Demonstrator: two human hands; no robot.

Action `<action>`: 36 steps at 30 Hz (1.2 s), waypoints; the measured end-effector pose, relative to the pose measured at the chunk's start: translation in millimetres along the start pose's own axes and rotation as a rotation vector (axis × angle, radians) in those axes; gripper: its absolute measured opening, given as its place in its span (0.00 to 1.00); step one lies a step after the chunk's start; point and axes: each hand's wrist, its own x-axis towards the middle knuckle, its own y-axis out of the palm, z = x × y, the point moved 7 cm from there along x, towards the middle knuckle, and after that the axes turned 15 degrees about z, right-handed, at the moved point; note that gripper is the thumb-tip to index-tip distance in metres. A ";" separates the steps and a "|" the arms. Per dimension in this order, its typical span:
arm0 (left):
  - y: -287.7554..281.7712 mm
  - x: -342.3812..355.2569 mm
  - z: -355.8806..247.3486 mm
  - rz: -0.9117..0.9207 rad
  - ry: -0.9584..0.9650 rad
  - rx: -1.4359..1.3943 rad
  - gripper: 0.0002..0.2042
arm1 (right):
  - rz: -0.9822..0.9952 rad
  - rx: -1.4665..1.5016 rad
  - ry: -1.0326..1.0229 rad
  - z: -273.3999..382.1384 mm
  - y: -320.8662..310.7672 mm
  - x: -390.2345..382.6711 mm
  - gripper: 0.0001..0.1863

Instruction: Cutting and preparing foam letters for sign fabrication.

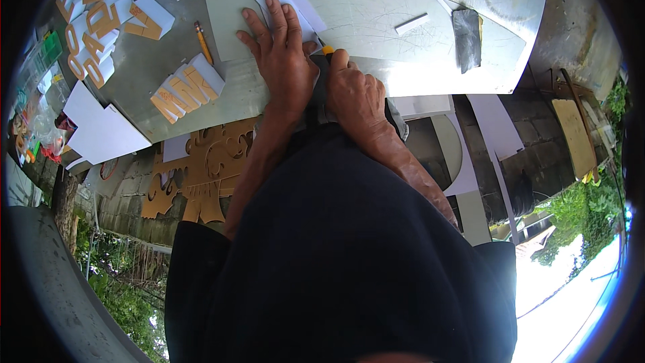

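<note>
My left hand point(287, 64) lies flat with its fingers spread, pressing on a small white board piece point(308, 12) near the far edge of a pale, scratched sheet point(363, 20). My right hand point(356, 94) is closed around a cutting knife point(328, 50) with a yellow and black handle. The knife's thin blade points up and left, toward the edge of the white piece beside my left thumb. Whether the blade tip touches the piece is hard to make out.
White block letters with brown faces point(101, 20) stand at the far left, with more letters point(188, 87) nearer. A pencil point(203, 42) lies between them and the sheet. A dark wrapped block point(467, 40) and white offcuts point(411, 23) sit at right. Brown cut-out panels point(201, 168) are below the table edge.
</note>
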 end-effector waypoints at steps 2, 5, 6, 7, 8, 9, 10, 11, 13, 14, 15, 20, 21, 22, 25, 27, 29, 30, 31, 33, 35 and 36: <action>-2.2 1.1 -1.0 -0.012 0.003 -0.010 0.36 | -0.004 -0.006 0.001 -2.4 0.2 2.0 0.08; -4.8 -1.9 -4.5 -0.017 0.012 -0.033 0.37 | 0.021 -0.029 0.029 -5.1 2.3 -6.2 0.07; -4.7 -0.3 -3.4 -0.022 0.012 -0.036 0.37 | 0.051 -0.005 0.058 -8.6 6.0 -9.8 0.07; -5.0 0.8 -1.1 -0.033 0.008 -0.040 0.37 | 0.081 0.019 0.088 -12.0 8.0 -11.6 0.07; -4.9 1.9 -0.6 -0.038 0.029 -0.024 0.38 | 0.076 0.009 0.083 -13.1 5.7 -9.1 0.07; -6.0 -2.3 -1.9 -0.036 0.049 -0.010 0.39 | 0.126 0.071 0.092 -14.9 5.2 -8.7 0.07; -8.1 -7.3 -0.6 -0.041 0.044 -0.016 0.39 | 0.175 0.133 0.102 -17.0 6.3 -10.8 0.08; -9.3 -12.0 -1.0 -0.022 0.072 -0.015 0.37 | 0.177 0.125 0.100 -20.4 6.2 -18.7 0.08; -11.9 -8.6 8.3 -0.024 0.104 -0.013 0.35 | 0.176 0.251 0.071 -27.9 3.0 -22.3 0.10; -13.0 -8.1 15.4 -0.053 0.138 -0.066 0.34 | 0.170 0.243 0.067 -28.9 -0.2 -18.1 0.10; -16.4 -12.4 15.5 -0.071 0.173 -0.123 0.33 | 0.114 0.298 0.064 -29.2 -8.0 -18.8 0.11; -29.9 -5.5 19.5 -0.138 0.189 -0.076 0.34 | -0.040 0.366 -0.001 -16.0 -29.7 -4.0 0.13; -32.2 -2.8 20.6 -0.161 0.223 -0.077 0.34 | -0.036 0.363 -0.003 -14.9 -28.7 0.1 0.13; -32.6 1.1 22.3 -0.162 0.217 -0.078 0.34 | -0.062 0.399 -0.010 -14.9 -29.5 3.9 0.13; -36.1 8.9 22.6 -0.139 0.261 -0.177 0.34 | -0.131 0.525 -0.005 -23.3 -27.9 14.7 0.15; -36.5 11.1 21.6 -0.080 0.282 -0.125 0.39 | -0.194 0.637 0.073 -33.4 -24.6 21.4 0.16; -36.7 11.2 20.7 -0.067 0.285 -0.102 0.39 | -0.232 0.684 0.061 -33.7 -27.1 21.9 0.16; -36.2 11.6 20.7 -0.051 0.287 -0.078 0.40 | -0.266 0.733 0.051 -31.4 -31.9 22.2 0.17; -34.8 11.9 22.6 -0.053 0.287 -0.078 0.40 | -0.267 0.731 0.048 -27.5 -36.3 23.4 0.17; -31.3 10.9 26.2 -0.104 0.305 -0.086 0.36 | -0.175 0.909 0.085 -23.8 -34.7 27.5 0.15; -26.4 8.8 29.0 -0.130 0.303 -0.096 0.34 | -0.116 0.981 0.043 -20.2 -31.4 31.4 0.15; -28.8 9.5 27.6 -0.151 0.307 -0.110 0.32 | -0.060 1.052 0.009 -17.9 -29.9 34.0 0.16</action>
